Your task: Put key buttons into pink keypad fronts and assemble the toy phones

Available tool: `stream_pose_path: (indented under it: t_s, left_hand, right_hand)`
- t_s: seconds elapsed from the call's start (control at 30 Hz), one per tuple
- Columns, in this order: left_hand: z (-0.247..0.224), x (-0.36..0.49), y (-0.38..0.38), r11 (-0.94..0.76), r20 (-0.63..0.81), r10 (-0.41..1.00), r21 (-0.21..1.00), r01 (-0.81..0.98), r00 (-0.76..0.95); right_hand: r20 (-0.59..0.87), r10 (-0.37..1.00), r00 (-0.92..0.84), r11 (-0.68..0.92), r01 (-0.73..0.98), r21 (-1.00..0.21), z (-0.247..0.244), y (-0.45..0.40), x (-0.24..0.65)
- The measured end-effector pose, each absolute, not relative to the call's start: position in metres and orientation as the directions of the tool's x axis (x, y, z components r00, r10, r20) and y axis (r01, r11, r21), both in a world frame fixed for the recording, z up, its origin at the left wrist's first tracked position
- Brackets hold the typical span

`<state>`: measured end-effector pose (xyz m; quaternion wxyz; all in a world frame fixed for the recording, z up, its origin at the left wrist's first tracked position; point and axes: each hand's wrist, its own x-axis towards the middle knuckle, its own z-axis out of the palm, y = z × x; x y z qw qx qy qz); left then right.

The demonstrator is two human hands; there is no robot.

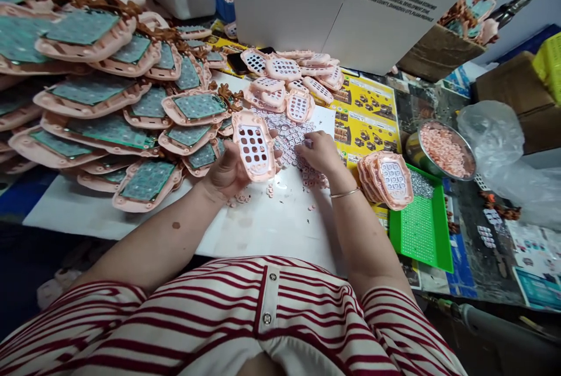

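Note:
My left hand (228,174) grips a pink plastic shell (253,148) by its edge, fingers behind and thumb at the near side. The shell stands tilted towards me, with a white face and rows of square holes. My right hand (318,151) is bent over a heap of small white-and-pink button pieces (287,141), its fingertips closed at the heap. Whatever those fingertips hold is too small to make out. More empty-holed pink shells (283,69) lie piled behind the heap. To the right, a stack of pink shells (393,180) has buttons filling the top one's holes.
Pink shells with green circuit boards (146,180) are stacked high on the left. A green tray (423,230) and a metal bowl of pink pieces (445,151) sit at right. A large white carton (298,7) blocks the back. A clear plastic bag (495,133) lies beyond the bowl.

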<state>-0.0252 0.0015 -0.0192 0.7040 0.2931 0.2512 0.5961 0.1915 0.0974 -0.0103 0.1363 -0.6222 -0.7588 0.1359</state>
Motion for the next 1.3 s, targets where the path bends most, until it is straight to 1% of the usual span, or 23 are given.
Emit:
stream_pose_path:
  t_s: [0.07, 0.13, 0.2, 0.27, 0.33, 0.53, 0.6, 0.7, 0.77, 0.87, 0.97, 1.03, 1.1, 1.17, 1.2, 1.23, 1.27, 1.3]
  left_hand:
    - [-0.02, -0.026, 0.003, 0.114, -0.002, 0.987, 0.716, -0.689, 0.161]
    - [-0.02, -0.027, 0.004, 0.108, -0.005, 0.988, 0.726, -0.679, 0.152]
    - [-0.02, -0.027, 0.004, 0.107, -0.017, 0.99, 0.734, -0.671, 0.139]
    - [-0.019, -0.026, 0.003, 0.111, -0.032, 0.991, 0.735, -0.669, 0.128]
    - [-0.017, -0.026, 0.002, 0.115, -0.039, 0.991, 0.731, -0.672, 0.127]
    - [-0.016, -0.025, -0.001, 0.134, -0.01, 0.983, 0.71, -0.691, 0.181]
    - [-0.016, -0.025, -0.001, 0.136, -0.01, 0.983, 0.706, -0.695, 0.182]
    - [-0.017, -0.025, -0.001, 0.141, -0.013, 0.983, 0.701, -0.699, 0.185]
    - [-0.018, -0.025, 0.0, 0.145, -0.013, 0.982, 0.697, -0.702, 0.19]
    - [-0.019, -0.025, 0.0, 0.152, -0.018, 0.98, 0.701, -0.696, 0.197]
    - [-0.019, -0.025, 0.001, 0.16, -0.018, 0.978, 0.704, -0.692, 0.209]
    - [-0.018, -0.024, 0.0, 0.157, -0.01, 0.977, 0.706, -0.691, 0.212]
    - [-0.017, -0.023, -0.001, 0.146, 0.006, 0.977, 0.712, -0.687, 0.214]
    - [-0.015, -0.022, -0.002, 0.144, 0.02, 0.973, 0.722, -0.677, 0.229]
    - [-0.014, -0.022, -0.002, 0.15, 0.024, 0.97, 0.726, -0.671, 0.242]
    - [-0.014, -0.023, -0.003, 0.157, 0.025, 0.966, 0.731, -0.665, 0.256]
    - [-0.014, -0.023, -0.003, 0.166, 0.025, 0.962, 0.735, -0.658, 0.271]
    - [-0.015, -0.023, -0.004, 0.173, 0.026, 0.959, 0.738, -0.652, 0.284]
  right_hand:
    - [0.13, 0.968, -0.214, 0.249, 0.877, -0.41, -0.019, 0.091, 0.185]
    - [0.272, 0.942, -0.198, 0.312, 0.817, -0.484, -0.022, 0.082, 0.182]
    - [0.419, 0.894, -0.158, 0.383, 0.755, -0.532, -0.02, 0.072, 0.184]
    - [0.545, 0.829, -0.126, 0.455, 0.719, -0.525, -0.017, 0.059, 0.189]
    - [0.619, 0.773, -0.138, 0.513, 0.71, -0.483, -0.014, 0.044, 0.194]
    - [0.74, 0.618, -0.266, 0.641, 0.715, -0.278, -0.019, 0.01, 0.202]
    - [0.752, 0.597, -0.28, 0.651, 0.716, -0.25, -0.022, 0.008, 0.203]
    - [0.733, 0.612, -0.296, 0.649, 0.717, -0.253, -0.025, 0.007, 0.206]
    - [0.741, 0.597, -0.307, 0.657, 0.718, -0.232, -0.026, 0.007, 0.207]
    - [0.778, 0.532, -0.334, 0.66, 0.739, -0.134, -0.022, 0.005, 0.205]
    - [0.829, 0.422, -0.367, 0.681, 0.732, -0.023, -0.015, 0.002, 0.201]
    - [0.855, 0.356, -0.377, 0.704, 0.71, 0.02, -0.012, 0.0, 0.198]
    - [0.857, 0.345, -0.383, 0.71, 0.704, 0.029, -0.009, -0.002, 0.196]
    - [0.84, 0.393, -0.373, 0.702, 0.712, -0.012, -0.007, -0.005, 0.194]
    - [0.826, 0.435, -0.358, 0.7, 0.712, -0.06, -0.005, -0.006, 0.192]
    - [0.808, 0.489, -0.329, 0.698, 0.703, -0.137, -0.003, -0.009, 0.188]
    - [0.783, 0.556, -0.281, 0.69, 0.681, -0.245, -0.001, -0.011, 0.184]
    - [0.739, 0.639, -0.216, 0.663, 0.642, -0.386, 0.002, -0.013, 0.179]
